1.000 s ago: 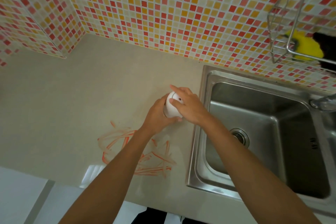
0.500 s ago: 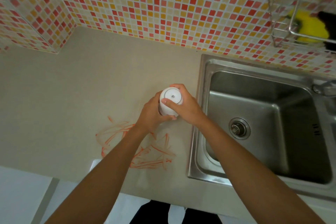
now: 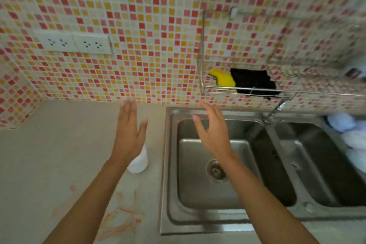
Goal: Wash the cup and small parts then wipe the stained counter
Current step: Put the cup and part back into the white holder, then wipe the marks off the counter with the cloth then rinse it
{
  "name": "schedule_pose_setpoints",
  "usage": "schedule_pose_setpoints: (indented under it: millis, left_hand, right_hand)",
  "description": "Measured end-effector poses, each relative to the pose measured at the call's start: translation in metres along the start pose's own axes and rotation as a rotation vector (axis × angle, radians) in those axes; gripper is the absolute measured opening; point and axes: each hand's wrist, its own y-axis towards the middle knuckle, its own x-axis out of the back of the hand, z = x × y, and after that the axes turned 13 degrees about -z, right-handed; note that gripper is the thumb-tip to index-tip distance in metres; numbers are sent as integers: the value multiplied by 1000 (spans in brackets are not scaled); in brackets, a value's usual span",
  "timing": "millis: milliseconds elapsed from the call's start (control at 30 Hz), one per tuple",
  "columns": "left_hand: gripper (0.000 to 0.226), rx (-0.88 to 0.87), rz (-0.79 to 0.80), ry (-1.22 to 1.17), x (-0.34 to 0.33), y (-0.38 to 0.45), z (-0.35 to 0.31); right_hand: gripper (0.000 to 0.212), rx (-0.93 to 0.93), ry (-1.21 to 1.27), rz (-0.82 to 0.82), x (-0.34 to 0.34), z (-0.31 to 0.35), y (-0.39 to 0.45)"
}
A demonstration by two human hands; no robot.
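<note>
A white cup stands on the beige counter just left of the sink, partly hidden behind my left wrist. My left hand is raised above it, fingers spread, holding nothing. Over the left basin of the steel sink, my right hand is open and lifted toward the wall. Orange-red scribbled stains mark the counter near its front edge. A yellow sponge and a black cloth lie in the wire rack on the tiled wall.
A faucet sticks out between the two basins. Pale blue and white items sit at the far right of the second basin. Two white power sockets are set in the mosaic wall at the left.
Both hands have let go of the white cup, which now stands on the counter, and have risen toward the wall. The view has tilted upward, showing the rack and sockets.
</note>
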Motion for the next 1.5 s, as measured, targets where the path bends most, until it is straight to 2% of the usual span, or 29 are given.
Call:
schedule_pose_setpoints:
  millis: [133,267,333,533,633,700,800,900,1000,1100,1267,1333,1400,1500]
  left_hand:
    - [60,-278,11,20,-55,28,-91]
    - [62,-387,86,179,-110,56,-151]
    - [67,-396,115,291,-129,69,-164]
    - [74,-435,21,471,-149,72,-159]
    - [77,-443,7,477,-151,72,-159]
    - [78,-429,4,463,-154,71,-159]
    - [79,-412,-2,456,-155,70,-160]
    - [80,-394,1,455,-154,69,-162]
    - [80,-377,22,455,-152,70,-162]
    - [81,-370,53,456,-150,69,-164]
    - [83,-348,115,406,-145,69,-164]
    - [82,-352,135,353,-138,66,-165]
    - [78,-354,124,252,-124,56,-161]
    - [75,-278,47,130,-93,28,-133]
  right_hand:
    - [37,107,-43,-261,60,-18,55]
    - [39,86,-135,-314,91,-44,108]
    - [46,-20,-167,-227,92,-61,137]
    - [81,-367,-376,162,77,-82,193]
    - [93,-419,-567,271,61,-81,201]
    - [79,-374,-654,264,51,-85,204]
    - [40,-283,-701,266,46,-90,209]
    - [25,-191,-784,290,53,-84,209]
    - [15,-129,-826,222,62,-86,211]
    - [16,-187,-686,75,70,-99,215]
    - [21,-528,-35,-132,84,-110,217]
    - [17,-600,163,-207,95,-102,214]
    - [13,-579,271,-270,103,-92,208]
    - [16,-451,362,-328,113,-66,187]
